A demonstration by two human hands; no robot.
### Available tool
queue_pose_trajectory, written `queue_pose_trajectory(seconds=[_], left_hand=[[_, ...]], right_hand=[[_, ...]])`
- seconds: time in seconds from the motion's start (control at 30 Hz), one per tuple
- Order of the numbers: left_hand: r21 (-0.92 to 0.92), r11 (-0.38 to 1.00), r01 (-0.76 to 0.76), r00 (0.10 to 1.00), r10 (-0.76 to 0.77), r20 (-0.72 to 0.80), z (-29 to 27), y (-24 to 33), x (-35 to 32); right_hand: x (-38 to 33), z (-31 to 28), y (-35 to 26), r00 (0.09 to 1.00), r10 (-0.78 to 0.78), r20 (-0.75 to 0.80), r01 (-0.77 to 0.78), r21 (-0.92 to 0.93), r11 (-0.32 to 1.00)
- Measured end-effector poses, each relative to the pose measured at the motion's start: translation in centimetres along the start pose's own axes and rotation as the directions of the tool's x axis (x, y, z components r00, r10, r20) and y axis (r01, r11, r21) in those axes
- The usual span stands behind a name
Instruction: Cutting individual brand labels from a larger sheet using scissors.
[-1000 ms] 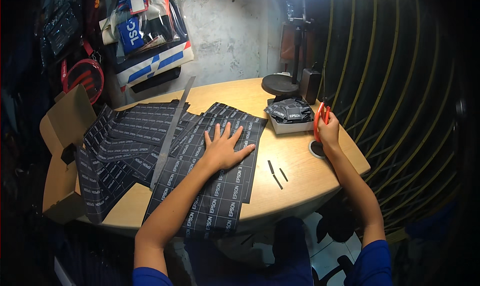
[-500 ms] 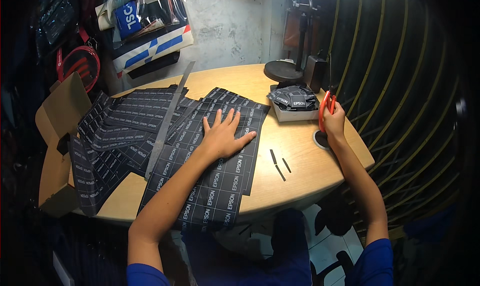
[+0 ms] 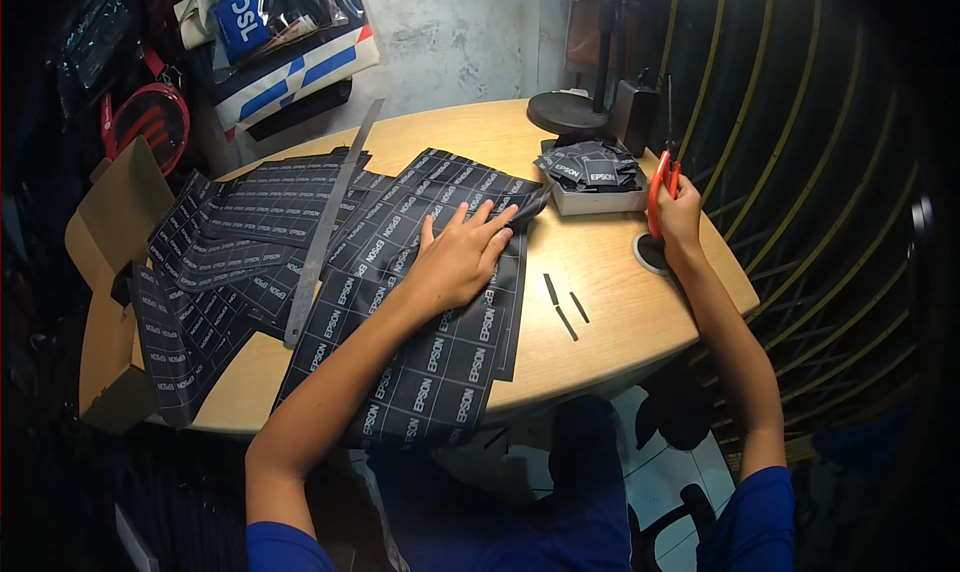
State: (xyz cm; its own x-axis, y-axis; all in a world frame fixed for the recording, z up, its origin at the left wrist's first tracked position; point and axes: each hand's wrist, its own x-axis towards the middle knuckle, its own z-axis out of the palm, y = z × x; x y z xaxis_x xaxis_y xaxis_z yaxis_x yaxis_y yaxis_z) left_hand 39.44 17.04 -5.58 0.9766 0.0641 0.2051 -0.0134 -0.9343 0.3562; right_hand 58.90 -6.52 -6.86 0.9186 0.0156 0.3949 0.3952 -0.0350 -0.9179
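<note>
My left hand [image 3: 455, 264] lies on a large black sheet [image 3: 425, 367] printed in a white grid. Its fingers are spread over the upper part, with the thumb and index finger near the right edge. Beside those fingers, the sheet's upper right edge curls up off the table. Over at the table's right side, my right hand [image 3: 680, 212] is closed around the handles of red-handled scissors [image 3: 656, 194], whose dark blades point upward. A long metal ruler [image 3: 325, 232] lies across more black sheets [image 3: 265, 207] to the left.
Behind the scissors stands a white box [image 3: 600, 203] filled with cut black pieces [image 3: 590, 167]. Thin black strips [image 3: 567, 322] and a roll of tape [image 3: 650, 255] lie on the table [image 3: 620, 322]. An open cardboard box [image 3: 120, 207] is at left, a black stand [image 3: 567, 112] at the back.
My left hand has drawn its fingers closer together, and the sheet's upper right edge now curls up. The right hand still holds the scissors. The whole view has shifted slightly.
</note>
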Motion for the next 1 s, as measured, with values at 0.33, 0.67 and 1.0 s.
queue_pose_trajectory(seconds=[0.33,0.67,1.0], left_hand=[[-0.115,0.943,-0.313,0.907,0.261,-0.330,-0.9,1.8,-0.8],[-0.026,0.793,-0.609,0.790,0.604,-0.106,0.6,3.4,-1.2],[-0.167,0.820,-0.548,0.832,0.512,-0.213,-1.0,1.6,-1.0]], right_hand=[[-1.7,0.4,-1.7,0.949,-0.315,0.010,0.315,-0.071,0.946],[-6.7,0.4,-4.2,0.739,-0.542,0.402,0.542,0.124,0.831],[-7.6,1.6,-5.3,0.483,-0.389,0.784,0.655,-0.029,0.755]])
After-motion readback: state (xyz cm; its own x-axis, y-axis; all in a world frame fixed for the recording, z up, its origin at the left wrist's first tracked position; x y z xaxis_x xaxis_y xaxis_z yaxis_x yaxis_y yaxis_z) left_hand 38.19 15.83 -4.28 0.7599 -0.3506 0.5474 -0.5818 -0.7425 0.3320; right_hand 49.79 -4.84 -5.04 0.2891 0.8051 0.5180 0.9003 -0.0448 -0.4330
